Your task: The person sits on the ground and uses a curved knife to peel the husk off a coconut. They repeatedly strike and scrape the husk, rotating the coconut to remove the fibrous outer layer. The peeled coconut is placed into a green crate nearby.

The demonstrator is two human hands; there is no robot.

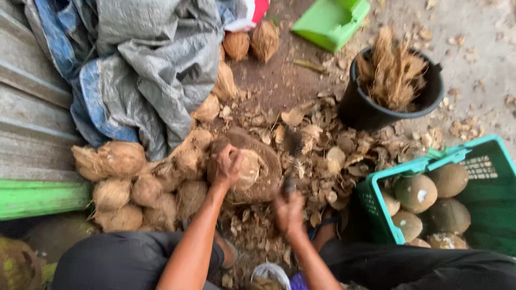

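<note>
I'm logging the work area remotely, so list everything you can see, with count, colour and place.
Coconut in hand: one, pale brown, on the wooden block at centre.
Wooden block: one, brown, centre ground.
Husked coconut pile: about a dozen, fibrous tan, left of the block.
Far coconuts: two, brown, top centre.
Crate: one, teal plastic, lower right.
Trimmed coconuts: about six, grey-brown, inside the crate.
Bucket: one, black, upper right, filled with husk fibre.
Tarp: one, grey and blue, upper left.
Green tray: one, top centre.
Husk scraps: many, brown, scattered on the ground.
Left hand: grips the coconut.
Right hand: holds a dark tool handle; blade blurred.
</note>
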